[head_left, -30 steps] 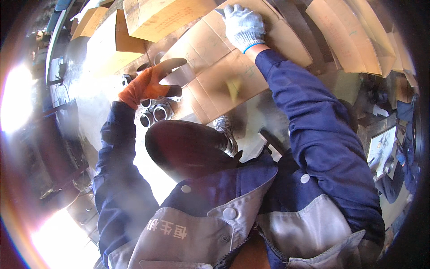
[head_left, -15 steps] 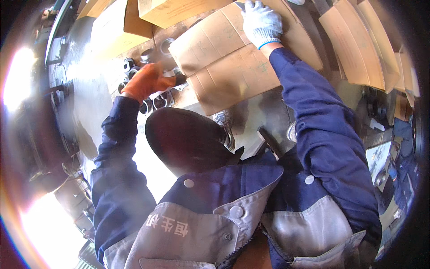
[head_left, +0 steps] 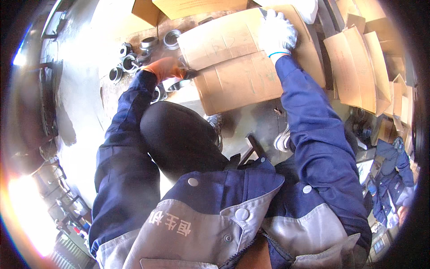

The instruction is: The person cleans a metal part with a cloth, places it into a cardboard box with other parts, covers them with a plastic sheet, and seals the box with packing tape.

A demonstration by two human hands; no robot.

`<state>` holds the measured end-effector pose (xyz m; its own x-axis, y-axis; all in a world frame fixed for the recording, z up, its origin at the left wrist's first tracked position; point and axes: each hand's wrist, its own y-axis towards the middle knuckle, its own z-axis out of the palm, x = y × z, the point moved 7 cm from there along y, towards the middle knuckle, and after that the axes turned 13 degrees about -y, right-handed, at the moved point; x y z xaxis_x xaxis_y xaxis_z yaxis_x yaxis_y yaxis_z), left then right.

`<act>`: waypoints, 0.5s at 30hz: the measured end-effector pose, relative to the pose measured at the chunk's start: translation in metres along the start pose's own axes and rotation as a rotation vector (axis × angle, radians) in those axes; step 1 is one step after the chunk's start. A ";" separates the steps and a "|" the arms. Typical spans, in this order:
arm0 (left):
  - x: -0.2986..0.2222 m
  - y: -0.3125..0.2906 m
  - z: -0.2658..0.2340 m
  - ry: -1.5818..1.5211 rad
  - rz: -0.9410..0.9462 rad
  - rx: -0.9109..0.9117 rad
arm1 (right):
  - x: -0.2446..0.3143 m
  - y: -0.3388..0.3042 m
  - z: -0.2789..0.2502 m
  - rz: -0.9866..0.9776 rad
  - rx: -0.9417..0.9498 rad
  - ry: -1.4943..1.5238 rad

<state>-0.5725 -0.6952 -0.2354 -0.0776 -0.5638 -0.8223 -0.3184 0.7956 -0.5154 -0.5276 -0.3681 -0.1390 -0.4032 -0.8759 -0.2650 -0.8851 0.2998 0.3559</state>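
Note:
A brown cardboard box (head_left: 233,83) lies in front of me, its two top flaps meeting along a seam. My right hand (head_left: 278,33), in a white knitted glove, lies on its top near the far edge, fingers stretched forward. A small dark grey piece (head_left: 263,12) shows by those fingertips; its kind is unclear. My left hand (head_left: 165,69), in an orange glove, is blurred at the box's left end. Something dark (head_left: 190,73) lies between it and the box; whether I hold it does not show. Several ring-shaped metal parts (head_left: 149,43) sit around the left hand.
More cardboard boxes (head_left: 197,6) stand at the far side, and open-flapped cartons (head_left: 354,67) at the right. A white bag-like thing (head_left: 307,10) lies past the box. My bent knee (head_left: 179,130) is close below the left hand. At the lower right is another person (head_left: 389,179).
The view has shifted, so the box and both hands appear a little further right. My right hand stays on the box. My left hand stays by its left end, now more blurred.

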 end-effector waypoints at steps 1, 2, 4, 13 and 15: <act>0.006 0.000 0.003 0.054 -0.039 -0.018 | 0.002 -0.003 -0.013 0.059 -0.105 0.033; 0.007 -0.002 0.005 0.133 -0.037 -0.028 | 0.016 -0.003 -0.018 0.037 -0.077 0.068; 0.004 -0.010 0.008 -0.050 0.005 -0.088 | 0.052 -0.013 -0.025 0.007 0.046 0.142; 0.015 -0.045 0.008 -0.379 0.117 -0.121 | 0.207 -0.070 -0.063 -0.350 0.047 0.280; 0.021 -0.049 0.011 -0.522 0.056 -0.122 | 0.202 -0.068 -0.061 -0.333 0.054 0.264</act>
<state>-0.5477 -0.7436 -0.2300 0.3722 -0.3115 -0.8743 -0.4370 0.7722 -0.4611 -0.5346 -0.5886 -0.1627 -0.0263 -0.9928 -0.1166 -0.9706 -0.0026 0.2406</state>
